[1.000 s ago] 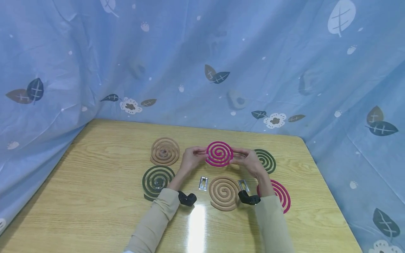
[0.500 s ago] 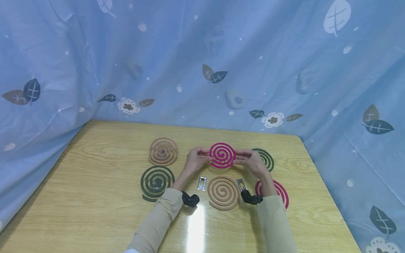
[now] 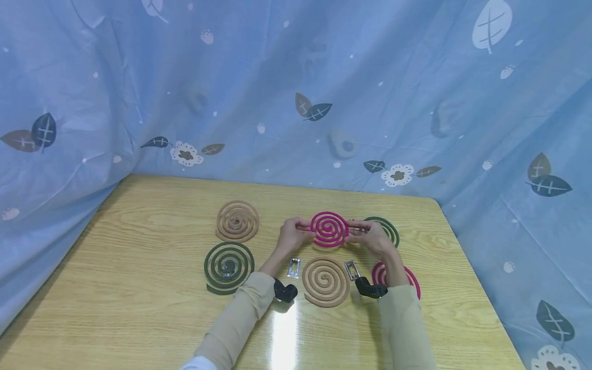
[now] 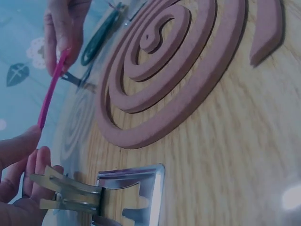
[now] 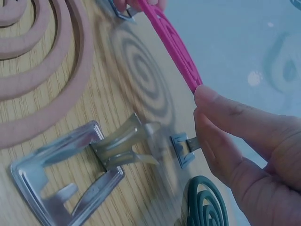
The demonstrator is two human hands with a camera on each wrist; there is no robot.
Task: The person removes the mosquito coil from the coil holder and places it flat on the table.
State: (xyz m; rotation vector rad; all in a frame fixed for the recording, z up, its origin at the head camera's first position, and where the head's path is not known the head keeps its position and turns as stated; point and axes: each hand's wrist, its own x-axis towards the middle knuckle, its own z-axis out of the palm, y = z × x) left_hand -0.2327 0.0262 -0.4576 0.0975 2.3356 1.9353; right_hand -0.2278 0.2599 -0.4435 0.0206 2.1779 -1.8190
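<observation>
A pink mosquito coil (image 3: 329, 229) is held up above the far middle of the table, its shadow falling on the wood in the right wrist view. My left hand (image 3: 292, 236) pinches its left edge between thumb and fingers. On the opposite edge, my right hand (image 3: 375, 239) pinches it the same way. Both wrist views show the coil (image 5: 176, 49) almost edge-on. Nearer to me, a tan coil (image 3: 325, 280) lies flat between two metal coil stands, one on the left (image 3: 294, 268) and one on the right (image 3: 352, 270), their prongs bent upward.
On the left lie another tan coil (image 3: 237, 221) and a dark green coil (image 3: 228, 268), each with a metal stand at its centre. To the right are a green coil (image 3: 393, 231) and a pink coil (image 3: 411, 280), partly hidden by my right arm. A patterned blue curtain (image 3: 268, 103) hangs behind.
Both hands have moved slightly to the right together with the pink coil, which now looks a little flatter from the head view. The coils and stands on the table stay in place.
</observation>
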